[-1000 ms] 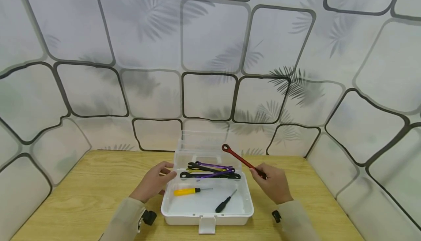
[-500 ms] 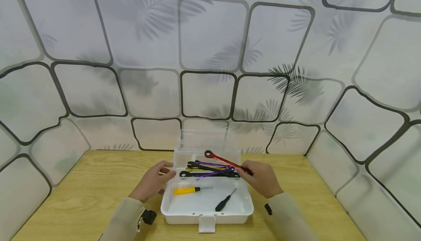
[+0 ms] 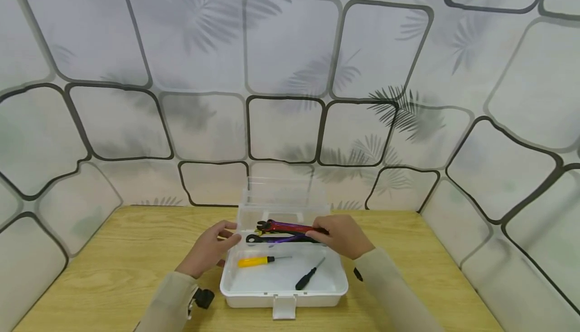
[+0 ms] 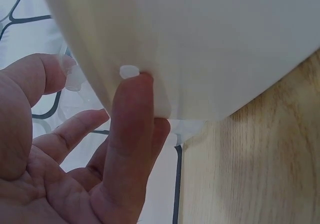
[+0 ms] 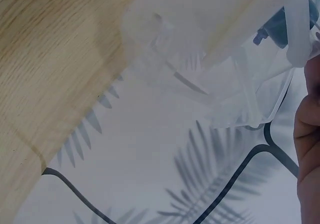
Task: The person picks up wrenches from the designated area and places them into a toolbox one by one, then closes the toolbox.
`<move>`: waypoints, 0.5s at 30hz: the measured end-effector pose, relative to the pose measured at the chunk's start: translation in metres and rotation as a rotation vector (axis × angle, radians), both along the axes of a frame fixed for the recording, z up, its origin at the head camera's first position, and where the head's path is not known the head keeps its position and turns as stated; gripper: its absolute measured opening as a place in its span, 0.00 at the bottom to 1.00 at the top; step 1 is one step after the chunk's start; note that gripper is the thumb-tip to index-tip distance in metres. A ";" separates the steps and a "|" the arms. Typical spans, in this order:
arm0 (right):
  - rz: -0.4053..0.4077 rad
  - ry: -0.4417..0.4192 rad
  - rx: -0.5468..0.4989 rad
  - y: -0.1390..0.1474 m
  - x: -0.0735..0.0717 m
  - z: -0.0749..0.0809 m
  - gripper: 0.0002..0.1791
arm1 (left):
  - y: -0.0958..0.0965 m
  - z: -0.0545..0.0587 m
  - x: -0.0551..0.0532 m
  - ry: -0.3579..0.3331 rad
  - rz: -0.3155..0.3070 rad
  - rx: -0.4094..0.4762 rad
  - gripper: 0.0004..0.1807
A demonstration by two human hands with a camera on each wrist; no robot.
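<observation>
A white toolbox (image 3: 284,299) with its clear lid (image 3: 285,193) raised sits on the table. My right hand (image 3: 343,236) grips one end of a red wrench (image 3: 292,227), which lies low over the black wrench (image 3: 254,239) and several purple and yellow ones in the raised rear tray. In the right wrist view only part of this hand (image 5: 308,139) shows; the red wrench is hidden there. My left hand (image 3: 206,249) is at the box's left rear side. In the left wrist view one finger (image 4: 131,129) touches the outer wall and the thumb is by a clear tab (image 4: 75,79).
A yellow screwdriver (image 3: 254,261) and a black screwdriver (image 3: 305,279) lie apart in the box's bottom. The front latch (image 3: 284,308) hangs down. Wood tabletop (image 3: 136,251) spreads around the box, with patterned cloth walls (image 3: 290,130) behind and at the sides.
My right hand has brought the red wrench left and down, from raised beside the lid to lying over the other wrenches. My left hand has stayed at the box.
</observation>
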State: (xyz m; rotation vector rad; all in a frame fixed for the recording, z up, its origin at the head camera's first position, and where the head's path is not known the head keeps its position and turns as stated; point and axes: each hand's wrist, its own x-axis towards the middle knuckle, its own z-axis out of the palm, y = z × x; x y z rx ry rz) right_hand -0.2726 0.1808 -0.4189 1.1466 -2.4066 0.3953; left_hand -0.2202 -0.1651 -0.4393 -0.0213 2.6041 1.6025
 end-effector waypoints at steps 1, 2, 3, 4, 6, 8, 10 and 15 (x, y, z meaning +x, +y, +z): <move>0.003 -0.001 0.001 -0.002 0.000 0.001 0.12 | 0.000 0.000 0.000 -0.003 0.004 0.001 0.22; 0.009 0.000 0.001 -0.003 0.000 0.002 0.11 | 0.000 0.000 0.000 -0.002 0.003 0.000 0.22; 0.010 0.005 0.006 -0.004 0.000 0.003 0.11 | 0.000 0.000 0.000 -0.002 0.003 -0.001 0.22; 0.010 0.012 0.012 -0.006 0.000 0.003 0.10 | 0.000 -0.001 0.000 -0.001 0.001 -0.004 0.23; 0.001 0.032 0.027 -0.008 -0.001 0.004 0.10 | 0.000 -0.001 0.001 0.000 -0.001 -0.007 0.23; -0.017 0.051 0.046 -0.010 -0.003 0.004 0.10 | 0.000 -0.001 0.001 0.002 -0.003 -0.009 0.23; -0.045 0.061 0.068 -0.011 -0.004 0.004 0.10 | 0.000 -0.001 0.000 0.004 -0.002 -0.012 0.23; -0.077 0.032 0.111 -0.013 -0.004 0.005 0.10 | 0.001 0.000 0.000 0.003 0.001 -0.013 0.23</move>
